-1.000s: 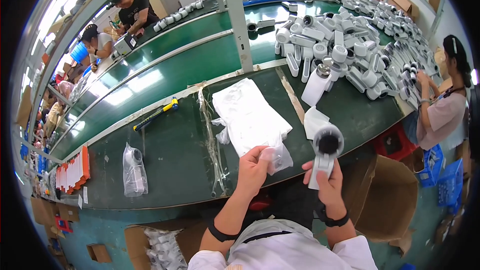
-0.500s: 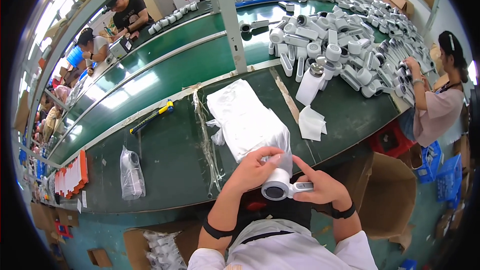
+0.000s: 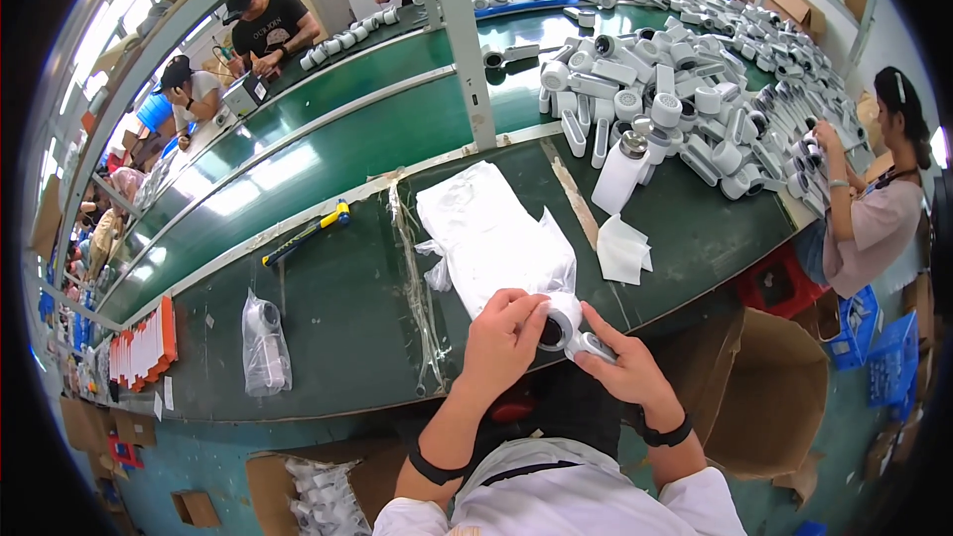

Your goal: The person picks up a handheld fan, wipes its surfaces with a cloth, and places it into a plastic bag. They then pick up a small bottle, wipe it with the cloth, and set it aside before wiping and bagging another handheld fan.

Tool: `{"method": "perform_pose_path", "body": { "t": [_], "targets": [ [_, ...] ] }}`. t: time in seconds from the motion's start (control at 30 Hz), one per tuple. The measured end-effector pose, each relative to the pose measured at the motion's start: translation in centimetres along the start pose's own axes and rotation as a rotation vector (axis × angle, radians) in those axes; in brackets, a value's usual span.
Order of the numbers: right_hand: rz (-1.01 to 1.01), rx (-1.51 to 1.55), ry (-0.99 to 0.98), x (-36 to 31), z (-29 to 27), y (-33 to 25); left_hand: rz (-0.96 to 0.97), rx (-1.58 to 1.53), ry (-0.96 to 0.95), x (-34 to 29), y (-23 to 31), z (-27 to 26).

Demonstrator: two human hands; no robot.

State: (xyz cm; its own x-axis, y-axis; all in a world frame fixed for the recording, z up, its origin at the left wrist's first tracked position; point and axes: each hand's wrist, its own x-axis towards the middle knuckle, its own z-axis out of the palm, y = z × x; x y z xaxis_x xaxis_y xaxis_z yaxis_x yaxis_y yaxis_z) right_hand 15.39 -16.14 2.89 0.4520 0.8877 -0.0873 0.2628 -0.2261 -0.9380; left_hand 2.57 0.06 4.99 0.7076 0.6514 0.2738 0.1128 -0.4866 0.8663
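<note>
My right hand (image 3: pixel 627 365) is closed round the short handle of a white handheld device (image 3: pixel 568 314) with a round, dark-faced head. My left hand (image 3: pixel 506 339) pinches at the head's left side, beside the mouth of a clear plastic bag (image 3: pixel 562 272). That bag lies at the near end of a stack of white bags (image 3: pixel 481 223) on the dark green bench. Its film reaches the top of the head; how far it covers the device is hard to see. Farther left lies a bagged device (image 3: pixel 265 347).
A large heap of similar devices (image 3: pixel 655 89) fills the right back, with a white pump bottle (image 3: pixel 620 174) before it. A yellow-black hammer (image 3: pixel 308 231) lies left. Open cartons (image 3: pixel 784 387) stand below the bench edge. Co-workers sit around; one (image 3: pixel 874 199) is at right.
Both hands have carried the device a little away from me, up to the bag's mouth. Its round head has come nearer the stack, and my left fingers now press against its side.
</note>
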Motion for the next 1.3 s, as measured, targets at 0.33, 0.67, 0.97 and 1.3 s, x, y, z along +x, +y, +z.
{"method": "perform_pose_path", "body": {
  "t": [0.33, 0.67, 0.97, 1.3],
  "targets": [
    [0.097, 0.044, 0.228, 0.5, 2.9, -0.4, 0.227, 0.383, 0.223, -1.3, 0.3, 2.1],
    [-0.106, 0.044, 0.343, 1.9, 2.8, 0.7, 0.544, 0.314, 0.124, -3.9, 1.1, 4.3],
    [-0.197, 0.334, 0.419, 2.2, 3.4, 0.2, -0.118, -0.427, -0.187, -6.2, 1.5, 1.9],
    [-0.161, 0.723, 0.137, 2.1, 8.1, -1.0, -0.687, -1.21, 0.005, -4.1, -3.4, 2.3]
  ]
}}
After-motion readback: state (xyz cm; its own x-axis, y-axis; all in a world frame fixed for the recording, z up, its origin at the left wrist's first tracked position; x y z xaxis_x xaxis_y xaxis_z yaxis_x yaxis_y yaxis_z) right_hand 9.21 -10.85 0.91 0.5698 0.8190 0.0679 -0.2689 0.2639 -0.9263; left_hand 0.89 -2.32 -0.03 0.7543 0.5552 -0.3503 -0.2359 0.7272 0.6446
